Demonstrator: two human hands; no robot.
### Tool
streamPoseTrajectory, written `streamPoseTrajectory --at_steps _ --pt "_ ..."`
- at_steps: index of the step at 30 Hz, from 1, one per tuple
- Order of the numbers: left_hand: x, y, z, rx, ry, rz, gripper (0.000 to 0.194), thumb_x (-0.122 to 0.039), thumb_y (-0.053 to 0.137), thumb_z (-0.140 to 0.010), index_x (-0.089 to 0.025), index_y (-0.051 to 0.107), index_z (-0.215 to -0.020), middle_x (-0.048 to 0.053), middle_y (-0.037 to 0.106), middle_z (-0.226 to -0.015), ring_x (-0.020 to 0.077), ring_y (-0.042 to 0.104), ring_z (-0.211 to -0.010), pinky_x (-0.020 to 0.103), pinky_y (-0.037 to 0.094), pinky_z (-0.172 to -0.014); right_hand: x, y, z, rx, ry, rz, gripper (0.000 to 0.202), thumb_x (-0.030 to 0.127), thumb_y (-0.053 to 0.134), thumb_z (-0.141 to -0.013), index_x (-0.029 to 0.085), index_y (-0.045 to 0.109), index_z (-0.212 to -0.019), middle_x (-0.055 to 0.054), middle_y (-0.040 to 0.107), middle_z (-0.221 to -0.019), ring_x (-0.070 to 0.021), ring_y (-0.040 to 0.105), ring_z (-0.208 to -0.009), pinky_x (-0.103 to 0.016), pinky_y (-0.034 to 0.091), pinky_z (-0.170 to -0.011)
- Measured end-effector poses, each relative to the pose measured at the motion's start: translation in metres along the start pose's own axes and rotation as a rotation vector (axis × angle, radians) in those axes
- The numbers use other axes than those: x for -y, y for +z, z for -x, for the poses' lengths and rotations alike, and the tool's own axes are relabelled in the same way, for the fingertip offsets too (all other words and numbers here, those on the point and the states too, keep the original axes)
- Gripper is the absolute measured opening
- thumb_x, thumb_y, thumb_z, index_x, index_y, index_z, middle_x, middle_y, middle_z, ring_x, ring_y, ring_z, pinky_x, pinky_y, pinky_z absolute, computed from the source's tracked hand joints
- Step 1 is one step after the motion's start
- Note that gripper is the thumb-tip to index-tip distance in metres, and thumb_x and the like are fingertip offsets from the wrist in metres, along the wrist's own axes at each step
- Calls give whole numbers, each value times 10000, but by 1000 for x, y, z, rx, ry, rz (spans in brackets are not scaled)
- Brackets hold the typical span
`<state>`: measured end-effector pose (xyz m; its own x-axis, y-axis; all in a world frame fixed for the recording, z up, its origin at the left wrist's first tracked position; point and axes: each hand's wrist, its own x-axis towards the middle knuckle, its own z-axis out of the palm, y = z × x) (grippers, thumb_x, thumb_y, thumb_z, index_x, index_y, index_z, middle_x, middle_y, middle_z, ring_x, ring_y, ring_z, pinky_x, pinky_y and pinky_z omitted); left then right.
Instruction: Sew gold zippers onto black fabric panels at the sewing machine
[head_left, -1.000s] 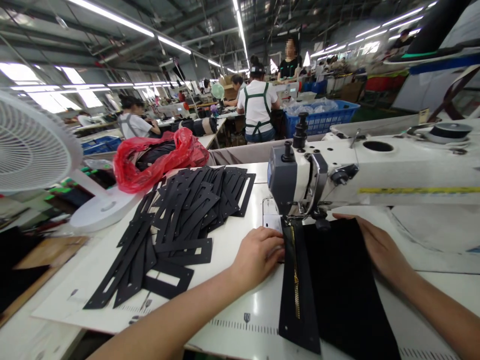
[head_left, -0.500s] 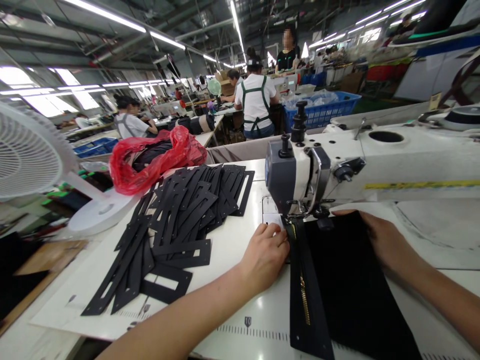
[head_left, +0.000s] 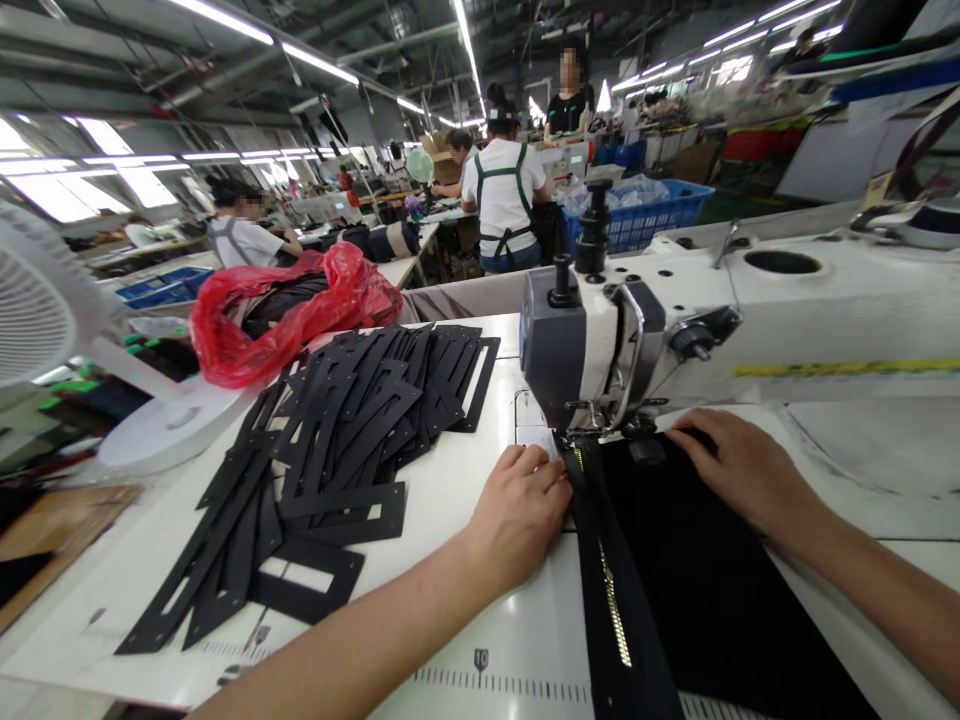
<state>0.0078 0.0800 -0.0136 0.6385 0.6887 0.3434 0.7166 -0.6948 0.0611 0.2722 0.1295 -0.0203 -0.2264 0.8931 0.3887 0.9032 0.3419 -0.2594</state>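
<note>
A black strip with a gold-toothed zipper [head_left: 615, 600] runs under the presser foot of a sewing machine [head_left: 592, 340], lying along the left side of a black fabric piece [head_left: 697, 580]. My left hand [head_left: 521, 510] is closed, its curled fingers at the strip's left edge just left of the needle area; the fingertips are partly hidden. To the right of the presser foot, my right hand [head_left: 742, 470] grips the fabric's far right edge between thumb and fingers. The fabric's near end spreads toward me over the table.
Black frame-shaped pieces with slots [head_left: 345, 420] lie heaped on the white table [head_left: 442, 560] at left. Behind them sits a red plastic bag [head_left: 292, 310], beside a white fan [head_left: 142, 400]. Farther back are a blue crate [head_left: 645, 210] and several people at work.
My right hand has shifted from the fabric's right side onto its far edge, with more fingers showing. The fabric's far corner is lower and flatter. The left hand stays by the zipper strip.
</note>
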Motion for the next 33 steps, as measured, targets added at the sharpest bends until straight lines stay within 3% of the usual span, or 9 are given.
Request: streamPoseTrajectory --at_steps 4,7,9,12,14,17,21,28,33 --pt "-1 4 2 -80 -38 89 149 -144 467 -877 -157 584 -785 47 628 -884 203 517 -836 375 414 -734 16 -1 6 -94 -101 126 292 289 377 -888 136 614 -809 -133 632 -824 -291 576 -844 -453 419 -781" --pt "-2 7 4 -142 -92 160 106 -135 474 -860 -152 571 -820 63 606 -940 203 520 -851 378 442 -756 38 -7 17 -216 -256 154 267 303 436 -896 112 620 -927 -133 644 -939 -271 581 -915 -422 433 -840" --pt "-2 9 6 -185 -150 196 76 -129 491 -843 -144 559 -874 79 584 -955 206 526 -860 378 468 -767 49 -8 25 -275 -290 149 283 346 493 -882 101 615 -954 -125 650 -923 -250 601 -864 -386 470 -790" --pt "-2 8 8 -205 -173 222 205 -116 489 -839 -129 531 -1039 116 557 -1068 227 534 -970 395 494 -830 60 -7 34 -244 -328 83 224 310 499 -890 131 631 -911 -94 662 -883 -225 618 -821 -375 490 -771" --pt "-1 8 8 -193 -128 210 253 -110 464 -857 -126 521 -1104 132 548 -1124 238 540 -1015 407 506 -850 66 -4 35 -215 -413 13 202 253 487 -895 130 634 -958 -103 660 -976 -231 608 -927 -388 478 -853" --pt "1 8 9 -184 -58 178 228 -135 437 -900 -126 553 -1097 139 578 -1121 245 565 -1026 414 521 -861 75 5 34 -144 -507 -40 289 198 417 -912 62 593 -1097 -147 623 -1116 -236 570 -1060 -385 478 -915" --pt "4 9 9 -149 37 175 240 -154 418 -927 -95 554 -1116 170 586 -1150 253 559 -1097 423 499 -928 81 16 32 -86 -556 -4 358 99 337 -892 -20 555 -1149 -192 589 -1175 -252 561 -1095 -395 504 -908" --pt "11 5 4 -72 208 140 272 -139 368 -942 -34 530 -1134 184 598 -1128 275 509 -1170 440 463 -978 80 14 31 -92 -573 -19 356 79 339 -881 -32 570 -1128 -206 586 -1172 -246 582 -1069 -390 498 -926" --pt "11 5 1 -118 239 112 256 -129 371 -936 -28 567 -1066 163 633 -1037 256 560 -1107 410 473 -973 75 18 32 -99 -596 25 357 92 354 -881 -40 564 -1139 -215 572 -1188 -268 569 -1086 -409 508 -906"
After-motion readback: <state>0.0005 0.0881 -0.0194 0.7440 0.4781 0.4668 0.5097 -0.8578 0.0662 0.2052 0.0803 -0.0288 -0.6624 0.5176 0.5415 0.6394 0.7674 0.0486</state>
